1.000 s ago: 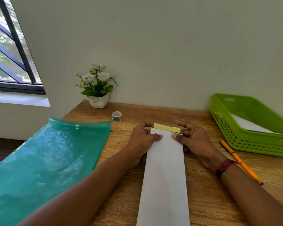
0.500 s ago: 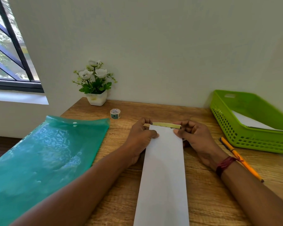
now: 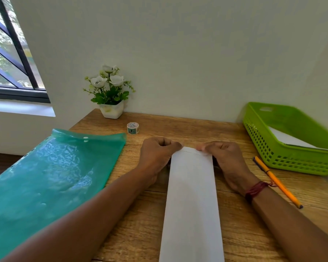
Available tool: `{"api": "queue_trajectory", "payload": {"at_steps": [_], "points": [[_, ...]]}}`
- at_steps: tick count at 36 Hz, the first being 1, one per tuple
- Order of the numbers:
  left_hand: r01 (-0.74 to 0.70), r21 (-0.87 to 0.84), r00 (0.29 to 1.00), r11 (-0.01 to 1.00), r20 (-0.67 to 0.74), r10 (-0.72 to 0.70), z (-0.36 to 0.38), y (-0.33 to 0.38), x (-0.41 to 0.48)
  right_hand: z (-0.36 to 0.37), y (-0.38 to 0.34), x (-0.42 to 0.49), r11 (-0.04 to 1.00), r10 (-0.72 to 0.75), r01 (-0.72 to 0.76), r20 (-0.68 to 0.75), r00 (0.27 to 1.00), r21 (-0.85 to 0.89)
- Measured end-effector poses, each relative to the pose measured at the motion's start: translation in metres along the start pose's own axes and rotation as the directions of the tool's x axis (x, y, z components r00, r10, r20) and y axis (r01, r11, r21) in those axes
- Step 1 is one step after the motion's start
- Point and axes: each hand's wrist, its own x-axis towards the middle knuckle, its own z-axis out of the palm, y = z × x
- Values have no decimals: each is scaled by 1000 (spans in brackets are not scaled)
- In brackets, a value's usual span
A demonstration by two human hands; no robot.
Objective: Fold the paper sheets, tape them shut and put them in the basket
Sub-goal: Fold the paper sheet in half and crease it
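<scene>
A long, narrow folded white paper sheet lies lengthwise on the wooden table, running from the table's middle to the near edge. My left hand and my right hand sit at its far end, one at each corner, with curled fingers pinching and pressing a small flap folded down there. A small roll of tape stands behind my left hand. The green basket at the right holds a white folded sheet.
A large teal plastic folder covers the table's left side and hangs over its edge. A white pot of flowers stands by the wall. An orange pencil lies between my right wrist and the basket.
The yellow-green strip at the paper's far end has been folded down and is out of sight. Both hands curled tighter over that end. The camera tilted slightly.
</scene>
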Motion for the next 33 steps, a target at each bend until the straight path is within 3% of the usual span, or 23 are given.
{"api": "queue_trajectory", "payload": {"at_steps": [4, 9, 13, 19, 33], "points": [[59, -61, 997, 996, 60, -56, -3, 4, -3, 4, 3, -2, 998, -21, 21, 9, 1000, -58], [191, -148, 972, 970, 169, -166, -8, 10, -2, 7, 0, -4, 1000, 1, -1, -5, 1000, 12], [236, -98, 944, 967, 258, -204, -10, 14, -2, 9, -3, -8, 999, 23, -24, 24, 999, 49], [198, -21, 919, 980, 351, -178, -11, 13, -2, 16, -7, -14, 998, 31, -28, 60, 998, -49], [289, -138, 940, 947, 227, -254, -15, 18, 3, 2, -10, -8, 971, 126, -114, -44, 991, 209]]}}
